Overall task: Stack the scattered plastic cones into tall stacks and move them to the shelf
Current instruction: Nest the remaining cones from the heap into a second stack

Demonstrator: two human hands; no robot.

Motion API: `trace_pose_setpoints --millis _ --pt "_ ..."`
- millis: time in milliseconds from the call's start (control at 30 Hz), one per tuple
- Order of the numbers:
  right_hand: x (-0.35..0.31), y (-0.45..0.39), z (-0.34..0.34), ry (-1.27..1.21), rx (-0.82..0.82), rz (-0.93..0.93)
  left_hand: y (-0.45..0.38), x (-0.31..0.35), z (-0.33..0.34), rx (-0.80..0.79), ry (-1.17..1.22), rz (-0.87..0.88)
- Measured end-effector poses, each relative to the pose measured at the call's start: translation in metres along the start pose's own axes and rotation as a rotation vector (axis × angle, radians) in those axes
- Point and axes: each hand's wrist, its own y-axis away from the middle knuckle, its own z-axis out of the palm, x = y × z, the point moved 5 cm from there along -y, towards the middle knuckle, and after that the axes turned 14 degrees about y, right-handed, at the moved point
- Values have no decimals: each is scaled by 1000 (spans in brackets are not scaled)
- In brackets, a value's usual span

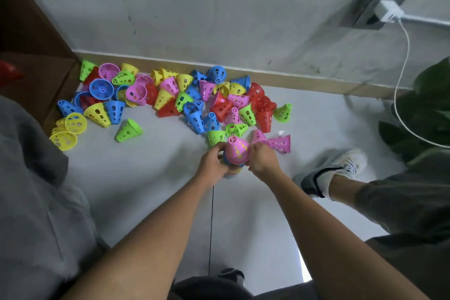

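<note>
Scattered perforated plastic cones (170, 95), multicoloured: heaped on grey floor (151, 178) along wall. Lone green perforated cone (128, 130): lying apart, nearer. Left hand (212, 162): fingers curled round stack of nested cones (234, 157), pink-topped. Right hand (261, 161): fingers gripping the same stack's opposite side. White shoe (341, 168): rightward.

Both bare forearms reach forward and come close together in the middle. The left hand (211, 162) has its fingers curled and the thumb on top, gripping. The right hand (261, 159) faces it, fingers also curled inward, knuckles toward the camera.
</note>
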Motion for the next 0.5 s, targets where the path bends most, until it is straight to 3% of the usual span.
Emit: trace_pose_setpoints --millis 400,500 --pt "47 -36 -3 -32 -191 87 -33 -4 -25 -172 51 -210" --pt "61 -48 -8 -113 -62 168 -37 -9 -40 -84 -33 -177"
